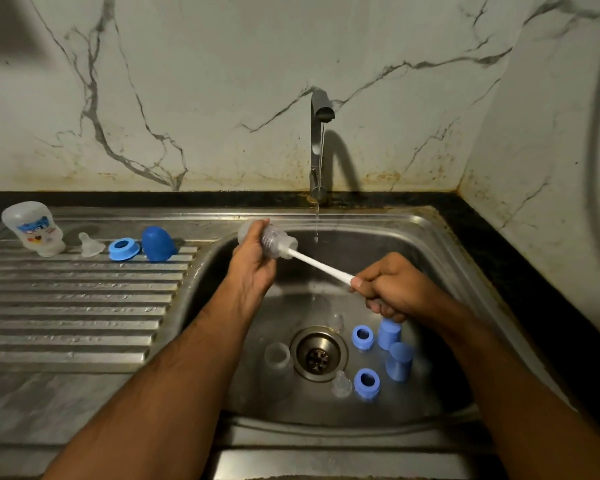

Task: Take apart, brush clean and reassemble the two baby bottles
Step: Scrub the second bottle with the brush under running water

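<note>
blue parts crowding basin, ribbed drainboard free

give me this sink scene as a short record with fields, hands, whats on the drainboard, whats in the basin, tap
left hand: holds a clear bottle tilted over the basin
right hand: grips the white brush handle, brush end inside the bottle
drainboard: upturned printed bottle, clear teat, blue ring, blue cap
basin: two blue rings, two blue caps, a clear teat, another clear bottle near the drain
tap: running, thin stream
</note>
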`<state>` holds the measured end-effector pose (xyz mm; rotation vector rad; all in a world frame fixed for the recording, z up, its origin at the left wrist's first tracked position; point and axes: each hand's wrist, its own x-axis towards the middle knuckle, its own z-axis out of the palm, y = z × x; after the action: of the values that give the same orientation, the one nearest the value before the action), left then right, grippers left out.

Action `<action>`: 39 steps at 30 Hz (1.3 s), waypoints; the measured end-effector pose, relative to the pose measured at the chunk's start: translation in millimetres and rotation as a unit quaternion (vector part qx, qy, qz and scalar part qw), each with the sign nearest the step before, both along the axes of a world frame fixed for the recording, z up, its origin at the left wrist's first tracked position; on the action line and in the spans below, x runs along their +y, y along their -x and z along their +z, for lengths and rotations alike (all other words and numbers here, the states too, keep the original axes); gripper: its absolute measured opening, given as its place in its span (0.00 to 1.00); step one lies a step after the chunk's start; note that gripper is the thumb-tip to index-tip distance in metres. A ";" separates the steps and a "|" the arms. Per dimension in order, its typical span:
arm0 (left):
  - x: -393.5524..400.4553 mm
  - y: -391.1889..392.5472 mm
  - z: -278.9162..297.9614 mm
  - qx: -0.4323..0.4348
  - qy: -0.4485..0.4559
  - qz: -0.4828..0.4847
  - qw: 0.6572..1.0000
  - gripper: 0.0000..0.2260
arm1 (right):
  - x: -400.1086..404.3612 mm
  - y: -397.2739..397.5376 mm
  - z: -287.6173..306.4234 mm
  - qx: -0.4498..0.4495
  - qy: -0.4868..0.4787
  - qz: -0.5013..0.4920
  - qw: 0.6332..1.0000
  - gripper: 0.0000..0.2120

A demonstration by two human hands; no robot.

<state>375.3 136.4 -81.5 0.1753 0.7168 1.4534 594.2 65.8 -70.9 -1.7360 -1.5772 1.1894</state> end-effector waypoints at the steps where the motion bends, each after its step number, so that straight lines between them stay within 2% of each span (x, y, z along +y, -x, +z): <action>1: -0.5 -1.6 1.1 0.002 -0.003 -0.007 1.000 0.14 | 0.6 -1.0 -0.5 0.000 -0.030 0.001 1.000 0.11; 4: -2.8 -10.7 1.4 0.034 0.011 -0.008 0.999 0.20 | 1.8 -2.3 -4.0 -0.034 -0.090 -0.012 0.995 0.11; 6: -2.4 -9.3 -0.3 0.045 0.017 -0.002 0.999 0.23 | 2.2 -5.9 -4.9 -0.037 -0.076 -0.017 0.996 0.09; 10: 4.2 9.6 -2.7 0.000 0.000 -0.022 1.000 0.15 | -2.7 -22.4 2.7 -0.019 -0.053 -0.015 0.998 0.09; 12: 7.6 14.6 -2.2 -0.036 -0.019 -0.018 0.999 0.15 | -5.9 -26.5 7.9 -0.012 -0.040 -0.022 0.999 0.09; 17: 1.3 4.9 -3.0 -0.016 -0.037 -0.043 0.998 0.13 | -8.4 -10.1 14.1 -0.025 0.001 -0.006 1.000 0.09; 19: -0.2 4.0 1.0 -0.028 -0.032 -0.056 0.998 0.15 | -9.9 -12.0 17.0 -0.024 0.003 -0.010 1.000 0.10; 23: 5.6 11.7 1.6 -0.020 0.009 0.015 1.000 0.25 | -11.1 -21.4 19.8 -0.021 0.011 -0.036 0.999 0.10; 24: 4.5 9.6 1.8 -0.018 0.015 0.009 1.000 0.23 | -11.5 -18.7 18.6 -0.022 0.002 -0.029 0.999 0.11; 27: 4.1 6.0 1.5 -0.029 0.000 -0.043 0.999 0.09 | -12.6 -10.5 16.6 -0.014 -0.032 0.020 0.999 0.12; 29: 7.0 11.3 4.1 -0.036 0.008 -0.042 0.998 0.06 | -13.4 -17.1 18.4 -0.004 -0.040 0.034 0.999 0.14; 30: 8.3 14.2 3.4 -0.026 0.009 -0.031 0.999 0.08 | -13.5 -21.5 18.6 -0.003 -0.041 0.038 0.998 0.15; 33: 9.0 13.6 -3.8 0.017 0.014 0.010 1.000 0.22 | -12.9 -22.2 15.4 -0.020 -0.047 0.041 0.998 0.14; 36: 7.9 6.4 -3.4 0.022 0.018 0.023 0.999 0.25 | -10.7 -18.9 11.5 -0.021 -0.048 0.031 0.998 0.10; 39: 11.8 11.3 -3.0 0.003 0.024 0.049 0.998 0.26 | -9.4 -35.8 14.3 -0.007 -0.051 0.006 0.999 0.13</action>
<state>364.0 148.2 -84.5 0.1086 0.7736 1.5281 630.1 56.4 -56.6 -1.6745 -1.6300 1.0847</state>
